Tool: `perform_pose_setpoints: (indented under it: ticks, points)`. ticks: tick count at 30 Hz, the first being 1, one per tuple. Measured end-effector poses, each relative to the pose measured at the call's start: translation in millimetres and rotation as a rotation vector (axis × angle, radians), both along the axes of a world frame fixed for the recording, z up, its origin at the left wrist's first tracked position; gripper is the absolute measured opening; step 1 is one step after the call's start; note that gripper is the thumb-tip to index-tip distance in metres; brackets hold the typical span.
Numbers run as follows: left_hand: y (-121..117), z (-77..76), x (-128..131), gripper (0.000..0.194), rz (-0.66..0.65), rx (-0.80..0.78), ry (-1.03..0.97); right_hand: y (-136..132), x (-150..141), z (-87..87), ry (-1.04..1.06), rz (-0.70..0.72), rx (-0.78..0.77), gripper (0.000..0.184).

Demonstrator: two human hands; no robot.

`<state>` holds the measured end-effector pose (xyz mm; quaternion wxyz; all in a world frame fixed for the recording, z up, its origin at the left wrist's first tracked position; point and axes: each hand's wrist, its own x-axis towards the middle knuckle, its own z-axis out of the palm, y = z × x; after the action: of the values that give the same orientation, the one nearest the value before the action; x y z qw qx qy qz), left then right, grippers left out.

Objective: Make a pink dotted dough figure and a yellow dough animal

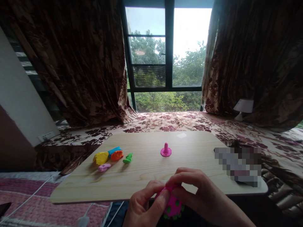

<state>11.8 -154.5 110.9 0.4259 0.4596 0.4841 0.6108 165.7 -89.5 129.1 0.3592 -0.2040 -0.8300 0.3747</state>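
Observation:
At the table's near edge, my left hand [146, 203] and my right hand [194, 189] both pinch a bright pink lump of modelling clay [174, 205]. Green bits of clay dot its lower part, and my fingers cover its top. Beyond my hands, a pink clay piece [166, 150] stands on the table, a flat disc with an upright stub at its centre. Off to the left lie a yellow clay lump [101, 158], a blue one [115, 151], an orange one [117, 155], a small green one [128, 158] and a light pink one [104, 167].
The pale wooden table [142, 183] has rounded corners. A blurred-out object [239, 167] lies at its right end. Behind it a floral cloth covers the ledge under the window [168, 53], with a small white lamp [244, 106] at the right. Left below is a pink quilt [23, 195].

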Motion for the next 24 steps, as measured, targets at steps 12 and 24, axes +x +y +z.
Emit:
perform_pose_setpoints:
  ticks: [12,24]
  points:
    - [1.9,-12.2,-1.7,0.024,0.112,-0.132,-0.167,2.8,5.5,-11.0,0.030,-0.156,-0.042,0.014]
    - [5.9,-14.4,-1.1,0.020,0.005,-0.140,-0.361,2.4,7.9,-4.8,0.046,-0.120,-0.041,0.012]
